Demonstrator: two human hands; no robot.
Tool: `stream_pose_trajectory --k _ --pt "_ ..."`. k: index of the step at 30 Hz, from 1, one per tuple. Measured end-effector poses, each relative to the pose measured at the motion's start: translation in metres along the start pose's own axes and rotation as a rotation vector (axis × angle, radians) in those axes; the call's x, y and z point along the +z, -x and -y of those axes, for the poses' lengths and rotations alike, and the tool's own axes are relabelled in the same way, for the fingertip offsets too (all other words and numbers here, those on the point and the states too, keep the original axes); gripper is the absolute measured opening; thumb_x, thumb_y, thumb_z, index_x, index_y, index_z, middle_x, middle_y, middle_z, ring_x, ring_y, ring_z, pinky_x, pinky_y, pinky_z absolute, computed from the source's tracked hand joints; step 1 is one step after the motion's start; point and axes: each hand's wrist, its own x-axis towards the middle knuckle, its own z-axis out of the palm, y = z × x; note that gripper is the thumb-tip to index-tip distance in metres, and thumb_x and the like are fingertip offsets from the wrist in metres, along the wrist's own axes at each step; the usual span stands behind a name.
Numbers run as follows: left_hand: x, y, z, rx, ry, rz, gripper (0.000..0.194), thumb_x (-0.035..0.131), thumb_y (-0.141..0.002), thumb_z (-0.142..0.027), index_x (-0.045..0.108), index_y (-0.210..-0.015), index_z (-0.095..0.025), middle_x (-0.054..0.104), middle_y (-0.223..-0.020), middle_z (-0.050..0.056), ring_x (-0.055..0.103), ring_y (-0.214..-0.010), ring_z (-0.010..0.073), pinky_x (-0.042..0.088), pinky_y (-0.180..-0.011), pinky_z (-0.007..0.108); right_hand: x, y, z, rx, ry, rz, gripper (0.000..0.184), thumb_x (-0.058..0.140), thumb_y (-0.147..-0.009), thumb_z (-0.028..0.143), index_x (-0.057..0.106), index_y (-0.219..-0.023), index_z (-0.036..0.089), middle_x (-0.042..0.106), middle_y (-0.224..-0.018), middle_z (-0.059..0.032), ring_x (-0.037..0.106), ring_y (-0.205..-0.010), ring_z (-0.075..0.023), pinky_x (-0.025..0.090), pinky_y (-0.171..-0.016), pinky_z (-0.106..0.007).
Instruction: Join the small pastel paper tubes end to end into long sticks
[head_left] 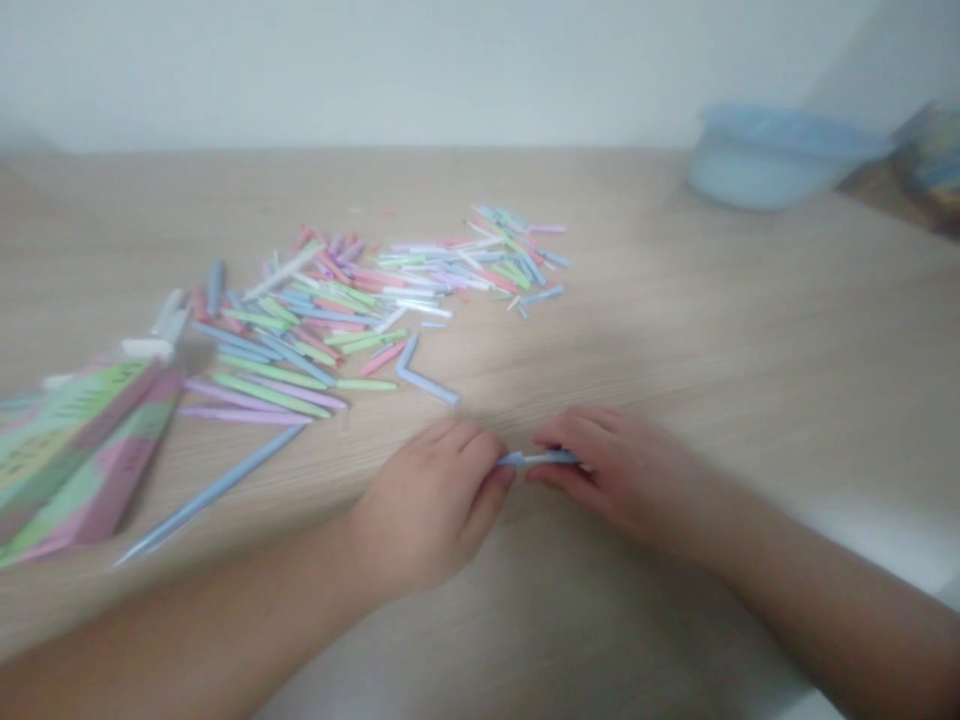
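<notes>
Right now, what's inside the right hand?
The right hand pinches one end of a pale blue paper strip, and the other end reaches the left hand. Its fingers cover that end, so it can't be seen.

Past my right hand, a pale blue plastic tub sits at the far corner of the light wood desk, with a blurred colourful object beyond it and a plain white wall behind, all in soft, even light.
</notes>
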Motion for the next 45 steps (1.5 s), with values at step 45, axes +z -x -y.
stream_pose_trajectory --k 45 --pt "-0.001 0.004 0.009 0.047 0.155 0.09 0.016 0.052 -0.106 -0.027 0.067 -0.102 -0.023 0.068 -0.09 0.003 0.066 -0.086 0.0219 0.046 -0.075 0.035 -0.005 0.011 0.007 -0.044 -0.137 0.03 0.028 0.057 -0.098 0.008 0.061 -0.072 0.019 0.069 -0.084 -0.0016 0.064 -0.071 -0.0147 0.047 -0.062 -0.025"
